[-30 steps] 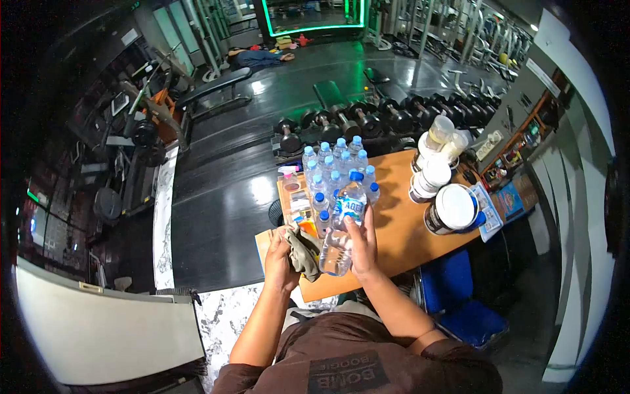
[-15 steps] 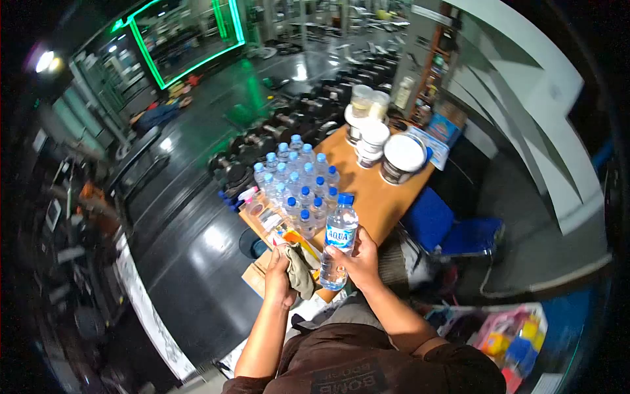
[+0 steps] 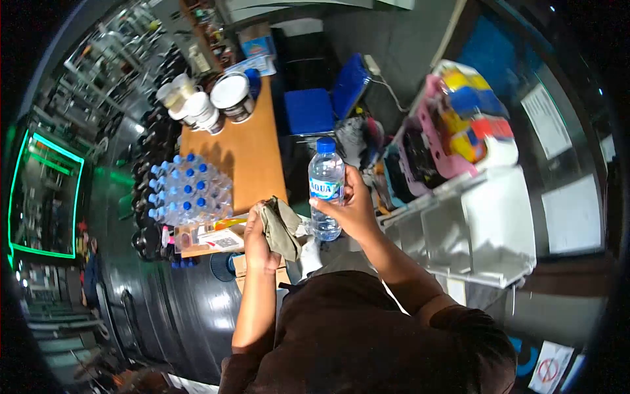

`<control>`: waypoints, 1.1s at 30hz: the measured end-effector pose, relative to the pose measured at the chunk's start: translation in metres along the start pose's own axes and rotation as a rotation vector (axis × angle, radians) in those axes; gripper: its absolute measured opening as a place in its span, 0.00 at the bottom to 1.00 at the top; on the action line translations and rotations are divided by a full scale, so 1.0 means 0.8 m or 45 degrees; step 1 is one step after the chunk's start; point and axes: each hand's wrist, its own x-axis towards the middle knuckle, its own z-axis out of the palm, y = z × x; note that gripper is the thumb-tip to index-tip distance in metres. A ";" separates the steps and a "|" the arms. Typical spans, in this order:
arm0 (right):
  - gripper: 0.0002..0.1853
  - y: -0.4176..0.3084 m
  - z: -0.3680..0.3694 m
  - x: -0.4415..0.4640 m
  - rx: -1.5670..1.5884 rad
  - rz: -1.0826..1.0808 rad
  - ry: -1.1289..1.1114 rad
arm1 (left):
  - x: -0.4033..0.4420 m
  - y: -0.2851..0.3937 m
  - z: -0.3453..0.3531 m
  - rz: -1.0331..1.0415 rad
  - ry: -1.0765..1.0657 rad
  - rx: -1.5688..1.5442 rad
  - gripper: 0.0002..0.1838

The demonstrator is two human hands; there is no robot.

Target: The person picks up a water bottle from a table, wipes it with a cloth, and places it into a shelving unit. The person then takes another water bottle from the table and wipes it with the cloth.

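Observation:
My right hand (image 3: 352,207) is wrapped round a clear plastic water bottle (image 3: 326,190) with a blue cap and an AQUA label, held upright in front of me. In my left hand (image 3: 259,243) is a bunched olive-grey cloth (image 3: 282,230), which hangs beside the bottle, apart from it. Beyond my left hand, several water bottles (image 3: 190,187) with blue caps stand close together on a wooden table (image 3: 252,164). A printed card (image 3: 222,241) lies at the table's near end, close to my left hand.
White tubs (image 3: 232,95) stand at the table's far end. To its right is a blue chair (image 3: 310,111). Further right, a pink basket (image 3: 433,138) and colourful packets sit by a white rack (image 3: 492,223). A cardboard box (image 3: 240,266) is below the table's near end.
My view has turned to the right, so the table now appears further left and the rack and basket have come into view. The bottle and the cloth stay in my hands.

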 end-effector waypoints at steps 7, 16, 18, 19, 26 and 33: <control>0.40 -0.015 -0.097 -0.081 -0.191 0.056 0.294 | -0.028 -0.061 0.012 -0.197 -0.290 0.109 0.13; 0.38 -0.026 -0.181 -0.215 -0.129 0.120 0.513 | -0.095 -0.167 -0.007 -0.478 -0.162 0.079 0.16; 0.39 -0.021 -0.198 -0.237 -0.221 0.231 0.547 | -0.105 -0.187 -0.014 -0.488 -0.166 0.125 0.16; 0.40 -0.016 -0.206 -0.246 -0.301 0.265 0.538 | -0.105 -0.198 -0.022 -0.520 -0.157 0.129 0.16; 0.45 0.083 -0.227 -0.279 -0.183 0.468 0.700 | -0.062 -0.283 -0.094 -0.736 -0.207 0.159 0.12; 0.47 0.275 -0.236 -0.318 -0.173 0.486 0.806 | -0.005 -0.409 -0.244 -0.791 -0.018 0.261 0.20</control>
